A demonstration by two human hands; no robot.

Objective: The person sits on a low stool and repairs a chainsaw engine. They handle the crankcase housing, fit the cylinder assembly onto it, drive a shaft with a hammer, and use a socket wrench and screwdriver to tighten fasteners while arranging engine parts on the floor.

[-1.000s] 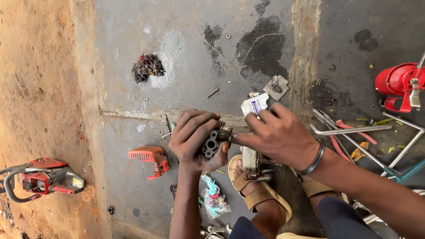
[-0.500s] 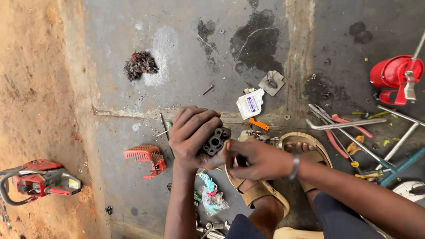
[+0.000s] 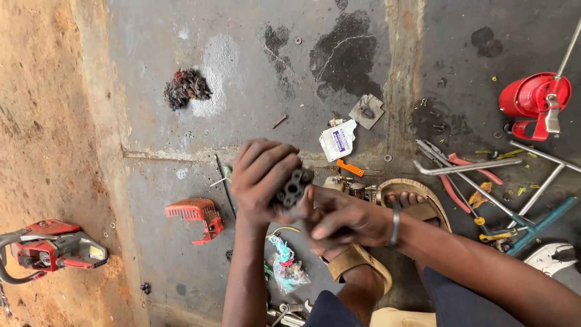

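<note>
Two bare hands working over a stained concrete floor [image 3: 254, 79], w/ parts scattered all round. Lying at far left, on the dirt strip by the slab's left edge: red and grey chainsaw body [image 3: 51, 249]. Sitting further in, toward the slab's top edge: dark tangle of debris [image 3: 186, 85] beside a pale patch. Resting lower, near the bottom edge: red plastic cover [image 3: 196, 215], just left of the left forearm. Gripping mid-slab: left hand [image 3: 263, 181], fingers curled and clamped on a small dark metal block with round holes [image 3: 293, 188], holding it up off the floor approx. at the slab's centre. Meeting it from the right: right hand [image 3: 345, 221], fingers bunched together, thumb tip touching the block's lower edge; can't tell whether anything is pinched inside. Showing under the hands: crumpled plastic wrapper [image 3: 285, 269] and a sandalled foot [image 3: 411, 203], w/ a small engine part [image 3: 348, 184] and orange-handled tool [image 3: 351, 168] just above. Lying beyond, toward the top: white sachet [image 3: 338, 139] and flat grey metal plate [image 3: 367, 111], near each other. Spreading along the right edge: metal rods [image 3: 466, 166], red-handled pliers [image 3: 463, 166], teal-handled tool [image 3: 538, 227]. Standing at top right corner: red funnel-shaped housing [image 3: 532, 100].
</note>
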